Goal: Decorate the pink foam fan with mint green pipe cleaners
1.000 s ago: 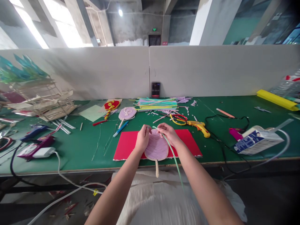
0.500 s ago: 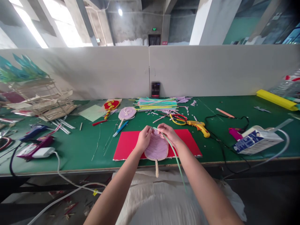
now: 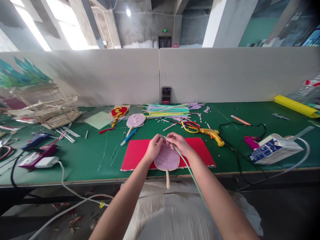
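A lilac fan-shaped piece with ribbed rows, a pale rim and a short cream handle is held over a red board, its handle toward my body. My left hand pinches its far left edge, fingers closed. At the far right edge, my right hand is closed on a light green pipe cleaner. The stem's long free end trails down beside my right forearm. Both sets of fingertips nearly meet at the top of the fan; the exact contact there is hidden.
Behind the board lie a bundle of coloured pipe cleaners, another lilac fan, a red-and-yellow fan and a blue pen. A yellow glue gun, scissors and a carton stand right; a power strip lies left.
The right hand has shifted slightly, its fingers drawn closer to the fan's top edge. The green pipe cleaner's free end has swung right, toward the right forearm. The left hand stays put.
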Action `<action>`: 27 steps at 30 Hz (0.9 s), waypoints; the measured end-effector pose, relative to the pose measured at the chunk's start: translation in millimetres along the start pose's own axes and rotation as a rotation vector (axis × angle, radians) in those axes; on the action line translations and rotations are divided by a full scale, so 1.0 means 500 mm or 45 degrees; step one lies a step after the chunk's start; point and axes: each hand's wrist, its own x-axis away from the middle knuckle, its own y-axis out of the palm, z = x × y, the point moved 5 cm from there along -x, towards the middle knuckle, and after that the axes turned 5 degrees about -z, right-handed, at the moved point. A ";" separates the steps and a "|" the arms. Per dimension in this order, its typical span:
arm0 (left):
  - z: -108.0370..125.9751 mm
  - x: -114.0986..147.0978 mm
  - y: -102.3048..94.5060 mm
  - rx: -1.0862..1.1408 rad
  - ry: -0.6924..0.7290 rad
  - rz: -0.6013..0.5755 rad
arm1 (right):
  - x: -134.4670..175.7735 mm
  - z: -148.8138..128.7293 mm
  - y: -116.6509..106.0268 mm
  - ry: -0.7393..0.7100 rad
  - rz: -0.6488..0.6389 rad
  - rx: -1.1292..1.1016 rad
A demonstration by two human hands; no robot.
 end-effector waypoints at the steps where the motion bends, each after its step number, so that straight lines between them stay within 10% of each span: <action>1: 0.000 0.000 0.000 0.002 -0.003 0.001 | -0.001 0.002 0.000 0.002 0.011 0.015; 27: -0.003 0.003 0.001 -0.152 -0.027 -0.003 | 0.000 -0.011 -0.007 -0.239 0.096 0.349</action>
